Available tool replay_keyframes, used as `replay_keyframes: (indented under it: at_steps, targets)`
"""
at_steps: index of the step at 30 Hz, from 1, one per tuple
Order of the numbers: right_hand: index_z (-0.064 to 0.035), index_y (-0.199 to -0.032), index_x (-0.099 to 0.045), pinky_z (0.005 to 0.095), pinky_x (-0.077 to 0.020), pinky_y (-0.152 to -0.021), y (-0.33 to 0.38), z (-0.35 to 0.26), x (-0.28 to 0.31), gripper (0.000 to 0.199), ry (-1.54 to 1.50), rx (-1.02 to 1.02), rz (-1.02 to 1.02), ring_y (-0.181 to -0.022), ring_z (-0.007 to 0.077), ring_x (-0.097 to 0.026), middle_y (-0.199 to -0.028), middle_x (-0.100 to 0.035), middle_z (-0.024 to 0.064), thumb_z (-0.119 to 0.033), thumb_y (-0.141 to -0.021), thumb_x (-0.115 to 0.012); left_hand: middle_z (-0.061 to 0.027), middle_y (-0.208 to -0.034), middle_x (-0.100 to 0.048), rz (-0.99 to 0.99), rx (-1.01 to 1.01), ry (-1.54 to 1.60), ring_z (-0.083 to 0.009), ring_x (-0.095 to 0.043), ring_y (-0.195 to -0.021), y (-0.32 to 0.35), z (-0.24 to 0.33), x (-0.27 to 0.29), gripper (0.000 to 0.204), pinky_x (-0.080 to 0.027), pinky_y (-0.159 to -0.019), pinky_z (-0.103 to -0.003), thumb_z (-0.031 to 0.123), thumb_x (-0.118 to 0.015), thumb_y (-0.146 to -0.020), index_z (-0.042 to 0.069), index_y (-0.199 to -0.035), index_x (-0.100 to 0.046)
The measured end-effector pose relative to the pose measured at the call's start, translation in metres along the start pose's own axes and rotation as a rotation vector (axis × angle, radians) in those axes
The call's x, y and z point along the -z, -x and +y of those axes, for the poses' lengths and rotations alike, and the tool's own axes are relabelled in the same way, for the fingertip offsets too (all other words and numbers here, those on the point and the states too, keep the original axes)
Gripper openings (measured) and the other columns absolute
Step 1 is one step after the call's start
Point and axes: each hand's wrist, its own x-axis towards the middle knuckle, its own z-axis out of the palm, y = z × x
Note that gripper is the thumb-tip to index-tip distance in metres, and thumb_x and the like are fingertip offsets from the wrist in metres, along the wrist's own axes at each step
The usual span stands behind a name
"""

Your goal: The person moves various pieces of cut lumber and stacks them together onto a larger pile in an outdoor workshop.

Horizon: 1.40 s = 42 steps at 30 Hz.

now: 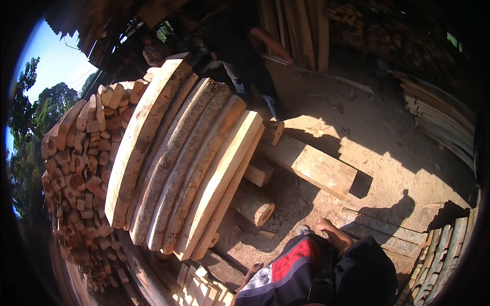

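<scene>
At the lower middle, my right hand (pixel 323 224) hangs in front of my body with its fingers curled in; nothing shows in it. My left hand (pixel 255 268) is low beside my shirt, partly in shadow, and its fingers are too small to make out. Nearest to the left hand are a bundle of pale cut sticks (pixel 204 288) and the near end of a stack of long timber slabs (pixel 176 158), some with bark. Ahead of my right hand lie a round log (pixel 256 210) and a squared beam (pixel 321 171) on the ground.
A tall pile of short wood pieces (pixel 81 168) rises at the left. Another person (pixel 245 56) stands beyond the slabs, one arm reaching toward upright planks (pixel 301 30). Stacked boards (pixel 439 112) lie at the far right, with flat planks (pixel 383 229) and more timber (pixel 441 260) nearer.
</scene>
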Motion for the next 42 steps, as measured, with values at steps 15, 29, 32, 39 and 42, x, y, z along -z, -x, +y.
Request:
replay_keyframes:
  at_steps: [15, 29, 32, 39, 42]
  targets:
    - [0.0015, -0.09, -0.065, 0.0374, -0.0481, -0.079, 0.0, -0.012, 0.001, 0.035, -0.069, 0.008, 0.031, -0.094, 0.0332, -0.062, -0.093, -0.063, 0.0237, -0.025, -0.07, -0.054, -0.0085, -0.088, -0.065, -0.165, 0.021, 0.225, -0.0157, -0.059, -0.079, -0.007, 0.002, 0.008, 0.05, -0.047, -0.07, -0.03, 0.043, -0.061, -0.081, -0.002, -0.103, -0.059]
    - [-0.0009, -0.095, -0.065, 0.0378, -0.0473, -0.081, -0.009, 0.005, -0.006, 0.036, -0.099, -0.034, 0.038, -0.097, 0.0339, -0.06, -0.098, -0.062, 0.0244, -0.025, -0.073, -0.051, -0.0089, -0.089, -0.065, -0.018, 0.042, 0.182, -0.0165, -0.06, -0.081, -0.005, -0.001, -0.001, 0.052, -0.047, -0.072, -0.03, 0.043, -0.061, -0.081, -0.002, -0.105, -0.058]
    - [-0.0005, -0.098, -0.065, 0.0379, -0.047, -0.082, -0.005, -0.002, -0.001, 0.037, -0.073, -0.051, 0.026, -0.099, 0.0337, -0.06, -0.1, -0.06, 0.0256, -0.025, -0.074, -0.051, -0.0089, -0.09, -0.065, -0.006, 0.016, 0.212, -0.0167, -0.06, -0.081, -0.002, 0.004, -0.004, 0.052, -0.047, -0.072, -0.03, 0.044, -0.061, -0.081, -0.002, -0.106, -0.057]
    - [0.0001, -0.094, -0.065, 0.0381, -0.0477, -0.08, -0.001, -0.008, 0.002, 0.035, -0.089, -0.052, 0.02, -0.096, 0.0335, -0.061, -0.098, -0.061, 0.0254, -0.025, -0.074, -0.053, -0.0092, -0.1, -0.063, 0.023, 0.073, 0.241, -0.0172, -0.059, -0.091, 0.002, 0.013, -0.003, 0.049, -0.046, -0.08, -0.031, 0.038, -0.062, -0.083, -0.003, -0.11, -0.057]
    - [0.0001, -0.091, -0.066, 0.0384, -0.0481, -0.078, -0.009, -0.004, -0.001, 0.034, -0.099, -0.037, 0.017, -0.094, 0.0336, -0.062, -0.095, -0.062, 0.0249, -0.026, -0.073, -0.053, -0.0114, -0.11, -0.06, -0.007, 0.146, 0.186, -0.0189, -0.057, -0.1, 0.0, 0.022, -0.006, 0.044, -0.044, -0.086, -0.032, 0.028, -0.061, -0.085, -0.005, -0.113, -0.054]
